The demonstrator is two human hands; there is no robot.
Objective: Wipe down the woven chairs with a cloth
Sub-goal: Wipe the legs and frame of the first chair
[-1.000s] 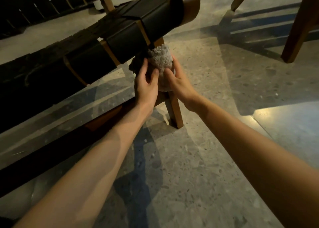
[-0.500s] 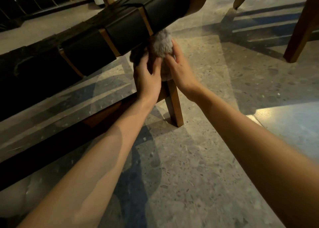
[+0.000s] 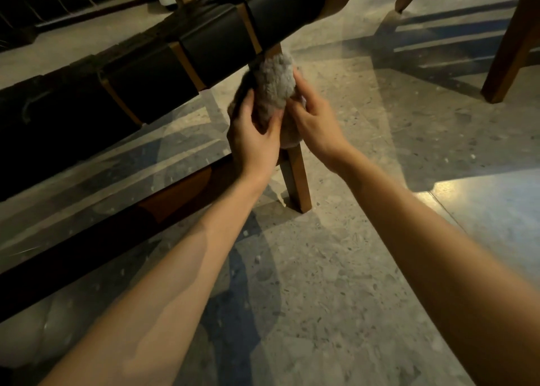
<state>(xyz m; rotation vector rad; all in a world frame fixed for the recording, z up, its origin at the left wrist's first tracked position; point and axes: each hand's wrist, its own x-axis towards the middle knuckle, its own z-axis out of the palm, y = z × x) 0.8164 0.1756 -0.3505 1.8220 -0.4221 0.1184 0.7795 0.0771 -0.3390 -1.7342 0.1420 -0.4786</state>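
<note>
A fluffy grey cloth (image 3: 276, 84) is wrapped round the wooden front leg (image 3: 296, 178) of a woven chair, just under the seat rail. The chair (image 3: 163, 73) has wide black straps over a brown wooden frame and runs from the left edge up to the top centre. My left hand (image 3: 252, 135) grips the cloth from the left, thumb and fingers curled round it. From the right, my right hand (image 3: 314, 121) grips the same cloth. The upper part of the leg is hidden by the cloth and hands.
A speckled stone floor (image 3: 336, 268) spreads below and to the right. Another chair's wooden legs (image 3: 508, 52) stand at the top right. A low wooden stretcher (image 3: 175, 198) of the near chair runs to the left. Dark furniture lines the far top left.
Both hands and the cloth slid up the leg towards the seat rail, then came back down a little. Both hands kept their grip throughout.
</note>
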